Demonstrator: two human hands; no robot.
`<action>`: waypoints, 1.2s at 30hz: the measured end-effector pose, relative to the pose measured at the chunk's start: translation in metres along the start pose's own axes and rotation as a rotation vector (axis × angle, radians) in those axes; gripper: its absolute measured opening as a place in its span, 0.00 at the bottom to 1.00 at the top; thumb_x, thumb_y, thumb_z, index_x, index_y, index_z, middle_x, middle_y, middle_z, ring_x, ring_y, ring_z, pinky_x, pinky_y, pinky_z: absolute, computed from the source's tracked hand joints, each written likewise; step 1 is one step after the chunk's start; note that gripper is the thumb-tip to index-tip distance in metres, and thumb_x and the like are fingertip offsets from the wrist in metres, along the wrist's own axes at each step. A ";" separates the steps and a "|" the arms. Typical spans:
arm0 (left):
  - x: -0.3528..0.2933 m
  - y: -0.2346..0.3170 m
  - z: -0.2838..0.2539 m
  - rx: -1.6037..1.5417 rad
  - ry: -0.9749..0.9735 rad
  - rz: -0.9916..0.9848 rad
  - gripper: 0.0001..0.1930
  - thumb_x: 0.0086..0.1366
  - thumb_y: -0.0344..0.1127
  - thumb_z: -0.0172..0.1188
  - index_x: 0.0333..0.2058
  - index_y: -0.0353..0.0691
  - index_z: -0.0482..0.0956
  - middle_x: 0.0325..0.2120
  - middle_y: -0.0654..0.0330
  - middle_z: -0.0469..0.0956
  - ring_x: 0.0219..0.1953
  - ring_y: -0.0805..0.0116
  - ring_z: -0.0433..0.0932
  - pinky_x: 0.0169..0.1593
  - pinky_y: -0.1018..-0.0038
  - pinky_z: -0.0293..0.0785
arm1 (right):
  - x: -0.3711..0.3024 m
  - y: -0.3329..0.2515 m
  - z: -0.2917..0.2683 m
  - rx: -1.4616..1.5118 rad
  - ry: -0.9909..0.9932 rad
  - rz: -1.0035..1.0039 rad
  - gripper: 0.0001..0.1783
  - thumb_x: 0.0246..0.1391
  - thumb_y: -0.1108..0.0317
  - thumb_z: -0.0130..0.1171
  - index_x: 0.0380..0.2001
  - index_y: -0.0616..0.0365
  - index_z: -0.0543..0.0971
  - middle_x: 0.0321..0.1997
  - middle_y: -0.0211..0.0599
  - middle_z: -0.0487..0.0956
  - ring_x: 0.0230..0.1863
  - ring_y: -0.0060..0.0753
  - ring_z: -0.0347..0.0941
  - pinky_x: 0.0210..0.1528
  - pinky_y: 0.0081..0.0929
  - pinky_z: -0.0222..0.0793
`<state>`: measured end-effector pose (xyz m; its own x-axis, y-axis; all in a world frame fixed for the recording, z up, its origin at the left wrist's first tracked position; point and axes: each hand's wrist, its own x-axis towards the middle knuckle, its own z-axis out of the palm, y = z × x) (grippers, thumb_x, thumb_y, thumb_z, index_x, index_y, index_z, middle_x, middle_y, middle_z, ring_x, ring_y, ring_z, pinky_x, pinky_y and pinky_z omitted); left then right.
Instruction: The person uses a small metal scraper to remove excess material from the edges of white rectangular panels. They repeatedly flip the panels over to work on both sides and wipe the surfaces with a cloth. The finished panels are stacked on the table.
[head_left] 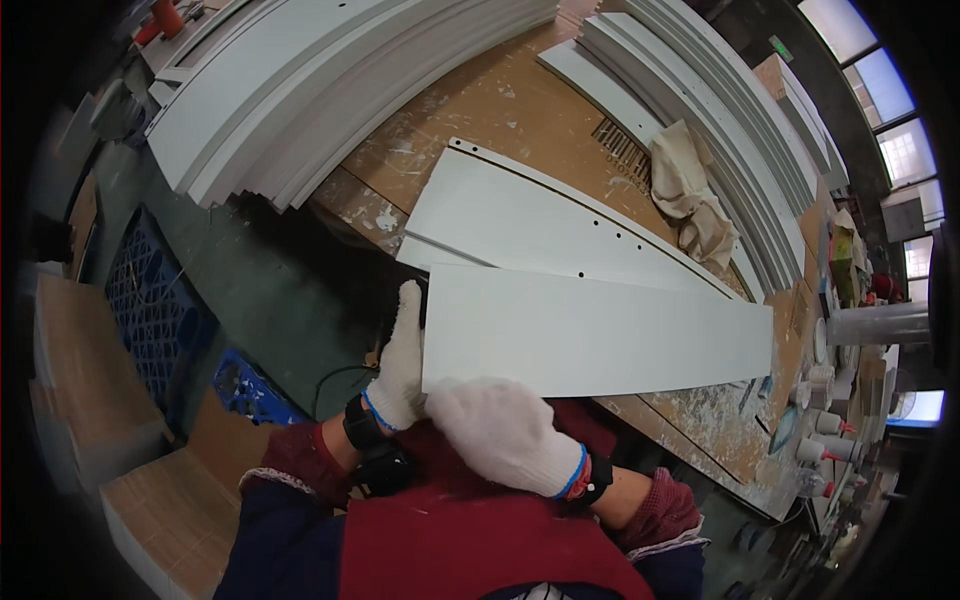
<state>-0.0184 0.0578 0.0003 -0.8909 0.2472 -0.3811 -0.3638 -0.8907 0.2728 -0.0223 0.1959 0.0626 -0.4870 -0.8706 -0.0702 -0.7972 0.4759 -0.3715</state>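
Observation:
A long white board (600,335) lies slantwise in front of me, its near edge out past the table. My left hand (400,370), in a white knit glove, grips this board at its left end; one digit points up along the end and the other fingers are hidden by the board. Over the board's near left corner is my right hand (495,430), gloved too and blurred, so its fingers cannot be made out. Beneath the front board lies a second white panel (530,215) with a groove and several small dark holes, partly covered.
Stacked white panels stand at the far left (330,90) and far right (700,130). A crumpled beige cloth (690,190) rests by the right stack. The brown worktable (480,95) has white paint spots. Blue plastic pallets (155,300) and cardboard (170,520) are on the left; bottles (825,425) stand right.

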 end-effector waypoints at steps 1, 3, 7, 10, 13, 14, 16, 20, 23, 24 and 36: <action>0.001 0.000 -0.005 -0.080 0.002 -0.034 0.42 0.65 0.71 0.34 0.63 0.41 0.60 0.59 0.55 0.67 0.59 0.57 0.67 0.61 0.62 0.64 | 0.003 -0.002 -0.001 0.108 0.061 -0.035 0.05 0.50 0.68 0.57 0.30 0.53 0.72 0.21 0.37 0.72 0.22 0.43 0.73 0.26 0.36 0.69; 0.001 0.000 -0.014 -0.177 -0.044 -0.064 0.42 0.64 0.72 0.36 0.62 0.41 0.61 0.59 0.54 0.67 0.58 0.57 0.68 0.60 0.62 0.66 | -0.001 0.005 -0.015 0.329 0.162 -0.103 0.05 0.51 0.68 0.58 0.32 0.53 0.74 0.22 0.37 0.74 0.23 0.44 0.74 0.27 0.36 0.70; -0.004 -0.002 -0.028 -0.289 -0.215 -0.110 0.40 0.66 0.68 0.36 0.63 0.41 0.59 0.59 0.57 0.67 0.61 0.58 0.65 0.64 0.63 0.60 | -0.052 0.068 -0.044 0.069 0.434 0.740 0.09 0.58 0.66 0.54 0.37 0.60 0.75 0.23 0.43 0.75 0.20 0.34 0.69 0.24 0.32 0.65; -0.008 0.001 -0.010 -0.077 -0.277 0.037 0.34 0.70 0.61 0.38 0.62 0.39 0.60 0.57 0.58 0.68 0.60 0.62 0.66 0.63 0.67 0.61 | -0.086 0.104 -0.048 -0.177 0.435 0.930 0.12 0.59 0.63 0.51 0.34 0.62 0.73 0.25 0.53 0.74 0.26 0.52 0.72 0.31 0.40 0.66; -0.005 -0.013 -0.027 0.124 -0.116 0.143 0.29 0.70 0.52 0.46 0.62 0.38 0.61 0.57 0.59 0.69 0.60 0.64 0.66 0.63 0.69 0.61 | -0.082 0.111 -0.048 -0.271 0.365 1.044 0.14 0.59 0.60 0.49 0.34 0.62 0.72 0.27 0.57 0.74 0.32 0.59 0.73 0.36 0.45 0.66; -0.003 -0.018 -0.036 0.142 -0.113 0.113 0.28 0.68 0.49 0.49 0.61 0.38 0.61 0.56 0.59 0.69 0.59 0.64 0.66 0.63 0.69 0.61 | -0.073 0.109 -0.049 -0.270 0.344 1.014 0.14 0.60 0.60 0.48 0.34 0.61 0.72 0.27 0.57 0.75 0.32 0.60 0.73 0.35 0.46 0.67; -0.003 -0.012 -0.033 0.130 -0.202 -0.008 0.28 0.64 0.41 0.56 0.61 0.39 0.63 0.56 0.59 0.70 0.58 0.64 0.67 0.62 0.69 0.62 | -0.052 0.104 -0.052 -0.266 0.302 0.963 0.14 0.60 0.59 0.48 0.34 0.60 0.72 0.27 0.58 0.75 0.31 0.61 0.74 0.33 0.47 0.67; -0.006 0.010 -0.060 1.279 -0.575 0.558 0.30 0.57 0.31 0.62 0.59 0.41 0.66 0.54 0.57 0.72 0.57 0.63 0.69 0.59 0.67 0.66 | 0.012 0.074 -0.044 -0.210 0.243 0.767 0.13 0.61 0.58 0.48 0.32 0.57 0.70 0.23 0.55 0.75 0.26 0.62 0.73 0.27 0.52 0.65; -0.005 0.009 -0.063 1.521 -0.539 0.797 0.27 0.55 0.29 0.63 0.55 0.44 0.71 0.52 0.57 0.73 0.56 0.60 0.70 0.58 0.66 0.67 | 0.052 0.036 -0.029 -0.160 0.203 0.508 0.10 0.61 0.60 0.49 0.34 0.56 0.71 0.21 0.52 0.75 0.24 0.58 0.74 0.26 0.49 0.69; -0.003 0.006 -0.059 1.471 -0.496 0.814 0.25 0.55 0.29 0.62 0.54 0.45 0.73 0.51 0.57 0.74 0.56 0.59 0.70 0.58 0.65 0.67 | 0.062 0.030 -0.023 -0.080 0.207 0.369 0.09 0.60 0.62 0.49 0.35 0.56 0.71 0.22 0.52 0.76 0.25 0.57 0.75 0.27 0.49 0.70; -0.011 0.005 -0.040 1.263 -0.389 0.596 0.17 0.52 0.30 0.67 0.42 0.46 0.82 0.50 0.50 0.73 0.53 0.52 0.72 0.55 0.64 0.70 | 0.055 0.037 -0.043 -0.231 0.102 0.434 0.11 0.59 0.60 0.50 0.35 0.56 0.72 0.24 0.48 0.77 0.26 0.54 0.76 0.27 0.45 0.70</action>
<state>0.0001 0.0360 -0.0295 -0.9341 0.2359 0.2681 0.2706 -0.0226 0.9624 -0.0942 0.1709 0.0851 -0.8147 -0.5747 -0.0774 -0.5656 0.8170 -0.1125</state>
